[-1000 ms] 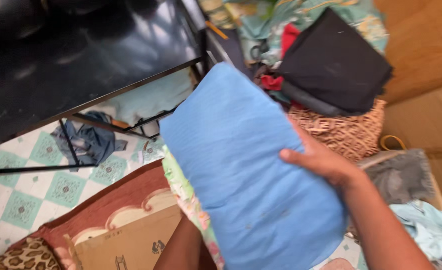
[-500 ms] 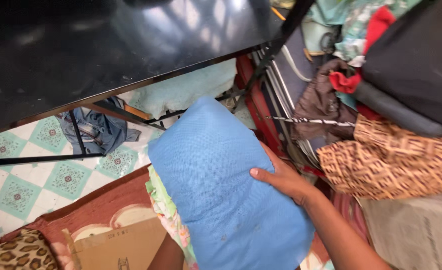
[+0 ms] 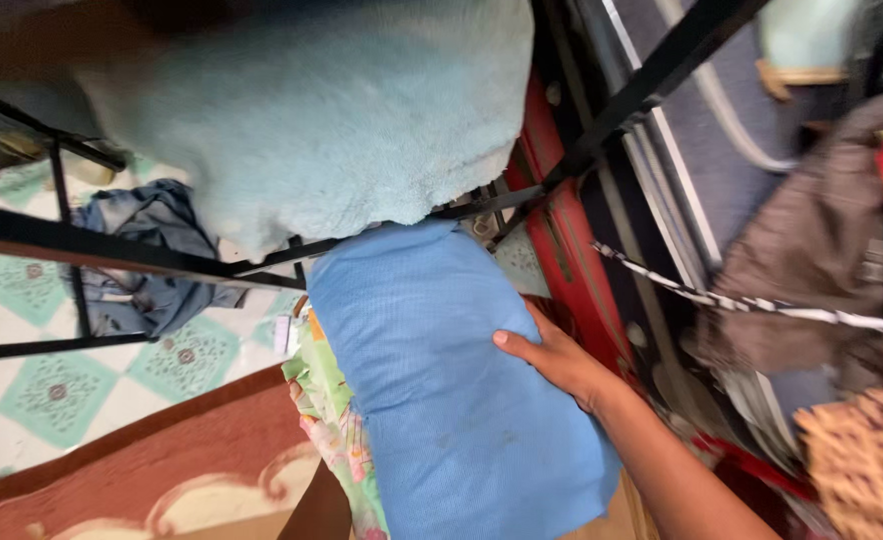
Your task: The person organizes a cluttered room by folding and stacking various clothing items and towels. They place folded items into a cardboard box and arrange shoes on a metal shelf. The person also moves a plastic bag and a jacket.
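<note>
A thick blue folded bundle of cloth fills the middle of the view, tilted with its far end under the black metal frame. My right hand presses flat on its right side, thumb on top. Only my left forearm shows at the bottom edge; the hand itself is hidden beneath the bundle. A green and pink floral cloth lies folded under the blue one along its left edge.
A pale turquoise towel hangs over the frame's lower bars. Crumpled denim lies on the green-patterned tile floor. A red-brown mat is at lower left. Red board, brown garment and striped cord crowd the right.
The view has dropped lower and closer under the black table. The blue bundle has gone forward, its far end now reaching under the frame beneath the turquoise towel. My right hand stays on it.
</note>
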